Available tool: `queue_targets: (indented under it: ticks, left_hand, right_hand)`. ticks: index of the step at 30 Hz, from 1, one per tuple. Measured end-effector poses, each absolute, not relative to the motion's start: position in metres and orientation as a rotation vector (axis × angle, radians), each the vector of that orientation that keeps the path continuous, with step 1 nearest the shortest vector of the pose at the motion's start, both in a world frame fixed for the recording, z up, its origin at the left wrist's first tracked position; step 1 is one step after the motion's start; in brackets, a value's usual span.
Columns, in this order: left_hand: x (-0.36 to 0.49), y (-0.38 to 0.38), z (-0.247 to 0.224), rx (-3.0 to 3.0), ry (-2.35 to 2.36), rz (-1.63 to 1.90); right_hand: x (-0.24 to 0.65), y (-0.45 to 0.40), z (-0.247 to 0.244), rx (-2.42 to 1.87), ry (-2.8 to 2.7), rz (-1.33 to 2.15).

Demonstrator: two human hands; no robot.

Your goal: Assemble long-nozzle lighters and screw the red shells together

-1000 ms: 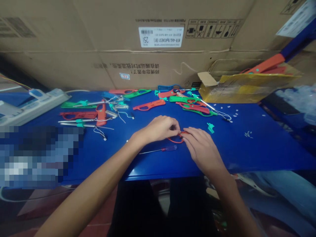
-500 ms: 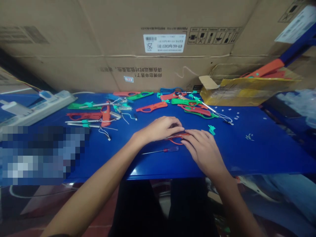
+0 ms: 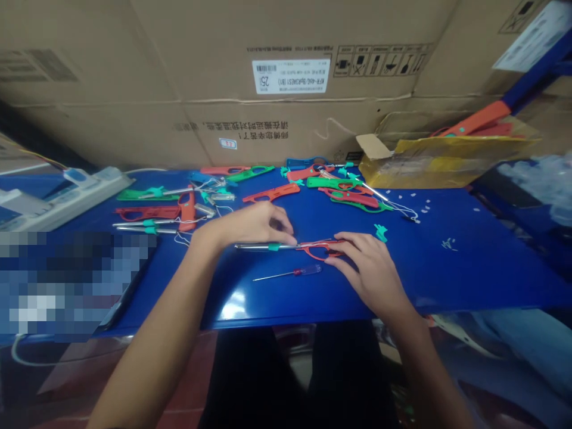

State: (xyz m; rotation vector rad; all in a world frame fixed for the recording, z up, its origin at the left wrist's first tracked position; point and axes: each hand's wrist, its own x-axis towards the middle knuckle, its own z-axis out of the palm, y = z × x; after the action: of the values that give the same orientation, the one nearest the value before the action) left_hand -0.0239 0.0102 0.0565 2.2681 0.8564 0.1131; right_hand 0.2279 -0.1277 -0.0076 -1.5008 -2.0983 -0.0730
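Observation:
My right hand (image 3: 367,262) grips the handle end of a red lighter casing (image 3: 311,251), fingers over its top edge and thumb at its finger loop. A thin metal tube (image 3: 252,246) with a teal clip (image 3: 274,247) runs leftward from the casing. My left hand (image 3: 263,223) is closed, its thumb and bent fingers pinching where the tube meets the casing; its fingertips partly hide that spot. Just below the casing, a screwdriver (image 3: 308,270) with a clear and red handle lies on the blue table (image 3: 393,286).
Loose lighter casings (image 3: 271,193) and tubes with wires lie along the back. A taped cardboard box (image 3: 415,164) holding red casings stands at the back right. At left is a white power strip (image 3: 96,187). A teal piece (image 3: 381,232) sits beyond my right hand.
My left hand has moved left and drawn back from the right hand, so the metal tube and more of the casing now show. My right hand keeps its hold on the casing.

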Motion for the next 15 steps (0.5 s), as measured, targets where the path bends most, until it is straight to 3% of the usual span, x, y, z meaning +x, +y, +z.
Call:
queue_targets:
  ticks: [15]
  left_hand:
    - [-0.012, 0.001, 0.059, 2.283, 0.775, 0.039]
  right_hand:
    - [0.228, -0.126, -0.009, -1.516, -2.101, -0.057]
